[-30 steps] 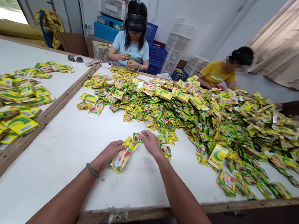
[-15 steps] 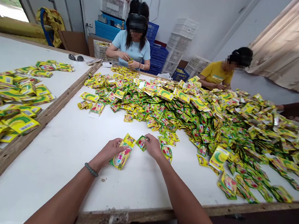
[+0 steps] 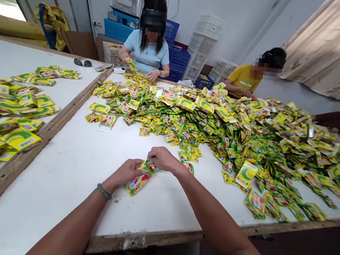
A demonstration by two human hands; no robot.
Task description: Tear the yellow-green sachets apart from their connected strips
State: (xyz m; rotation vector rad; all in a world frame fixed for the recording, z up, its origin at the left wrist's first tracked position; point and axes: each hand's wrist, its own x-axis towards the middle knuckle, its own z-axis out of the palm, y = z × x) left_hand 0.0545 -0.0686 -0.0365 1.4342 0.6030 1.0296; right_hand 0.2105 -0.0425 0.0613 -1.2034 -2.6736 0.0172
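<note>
A small yellow-and-green printed box [image 3: 137, 184] lies tilted in my left hand [image 3: 125, 175], thumb across its front and fingers behind it. At the box's upper end, my right hand [image 3: 162, 159] pinches a small green sachet [image 3: 153, 168]. The sachet touches or overlaps the top of the box; whether part of it is inside I cannot tell, since my fingers cover that end. Just beyond my right hand, a few loose sachets [image 3: 189, 154] rest on the white table [image 3: 86, 200].
A large heap of sachets and flat boxes [image 3: 207, 124] spreads across the middle and right. Left of a wooden strip [image 3: 62, 116] lie filled-looking boxes [image 3: 21, 138]. Across the table sit a person in light blue [image 3: 146, 52] and one in yellow [image 3: 245, 79]; another is at far right.
My right hand has brought the green sachet leftward to the box's upper end. The person in light blue has moved their hands apart, one holding a yellow box. The view has shifted slightly.
</note>
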